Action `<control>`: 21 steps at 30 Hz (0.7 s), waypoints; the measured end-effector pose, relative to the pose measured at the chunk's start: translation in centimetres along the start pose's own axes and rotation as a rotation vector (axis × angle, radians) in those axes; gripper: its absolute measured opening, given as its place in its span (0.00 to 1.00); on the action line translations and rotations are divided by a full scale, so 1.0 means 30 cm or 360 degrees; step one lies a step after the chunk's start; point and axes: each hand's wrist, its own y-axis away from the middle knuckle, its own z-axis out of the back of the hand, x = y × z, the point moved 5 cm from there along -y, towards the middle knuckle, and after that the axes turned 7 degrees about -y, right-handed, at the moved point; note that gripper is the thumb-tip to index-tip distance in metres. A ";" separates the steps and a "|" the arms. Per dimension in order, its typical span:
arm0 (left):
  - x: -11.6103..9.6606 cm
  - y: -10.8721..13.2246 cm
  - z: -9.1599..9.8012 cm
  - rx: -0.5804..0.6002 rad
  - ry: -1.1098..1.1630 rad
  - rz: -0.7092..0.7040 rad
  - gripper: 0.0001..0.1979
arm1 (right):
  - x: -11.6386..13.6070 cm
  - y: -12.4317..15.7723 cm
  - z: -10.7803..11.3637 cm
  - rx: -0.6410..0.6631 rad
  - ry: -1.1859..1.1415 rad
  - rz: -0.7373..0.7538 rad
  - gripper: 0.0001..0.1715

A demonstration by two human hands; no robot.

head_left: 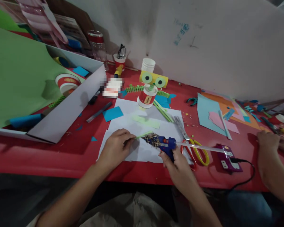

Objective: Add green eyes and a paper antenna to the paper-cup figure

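Note:
My right hand is wrapped round the handle of a blue glue gun, its nozzle end crusted with debris and a long clear glue stick poking out of the back. Pinched in my left hand is a narrow green paper strip, which meets the nozzle tip. Both are above white paper, where a pale green strip lies flat. Behind stands a paper-cup figure with folded green arms and a yellow tube bearing two round eyes.
Scissors with red and yellow handles lie beside the glue gun. A purple power socket with a black cable sits at right. A white box occupies the left. At far right, another person's hands rest near pliers and coloured paper.

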 end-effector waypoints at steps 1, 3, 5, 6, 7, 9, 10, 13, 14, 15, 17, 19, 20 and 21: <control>0.000 -0.001 -0.001 0.0012 0.0000 0.0002 0.11 | 0.004 -0.003 -0.004 -0.0003 0.0014 0.0003 0.20; 0.001 -0.002 -0.002 0.0027 -0.0004 0.0003 0.11 | 0.014 -0.008 -0.011 -0.0001 0.0014 -0.0007 0.20; 0.001 -0.004 -0.002 0.0031 -0.0005 0.0002 0.11 | 0.022 -0.012 -0.017 0.0008 0.0009 -0.0038 0.20; 0.001 -0.005 -0.001 0.0029 -0.0002 -0.0002 0.11 | 0.024 -0.014 -0.019 0.0013 0.0005 -0.0051 0.20; 0.000 -0.006 0.000 0.0027 0.0003 -0.0006 0.11 | 0.026 -0.016 -0.021 0.0018 0.0002 -0.0062 0.20; 0.001 -0.007 0.001 0.0025 0.0012 -0.0006 0.11 | 0.025 -0.019 -0.024 0.0026 0.0003 -0.0070 0.20; 0.002 -0.007 0.002 0.0026 0.0014 -0.0003 0.11 | 0.024 -0.021 -0.025 0.0029 0.0009 -0.0070 0.20; 0.004 -0.006 0.002 0.0033 0.0017 0.0001 0.12 | 0.017 -0.027 -0.023 0.0028 0.0047 -0.0066 0.20; 0.005 -0.005 0.001 0.0033 0.0019 0.0001 0.12 | 0.016 -0.028 -0.020 0.0022 0.0056 -0.0062 0.21; 0.006 -0.005 0.000 0.0034 0.0021 0.0002 0.12 | 0.014 -0.030 -0.018 0.0018 0.0060 -0.0058 0.21; 0.010 -0.003 -0.002 0.0039 0.0024 0.0007 0.12 | 0.011 -0.033 -0.011 0.0009 0.0060 -0.0058 0.20; 0.015 -0.002 -0.006 0.0049 0.0023 0.0012 0.13 | 0.008 -0.036 -0.003 -0.0002 0.0076 -0.0068 0.20; 0.017 -0.001 -0.008 0.0054 0.0023 0.0015 0.13 | 0.007 -0.037 0.002 -0.0012 0.0097 -0.0071 0.20; 0.020 -0.001 -0.009 0.0058 0.0023 0.0019 0.13 | 0.005 -0.039 0.007 -0.0027 0.0120 -0.0073 0.20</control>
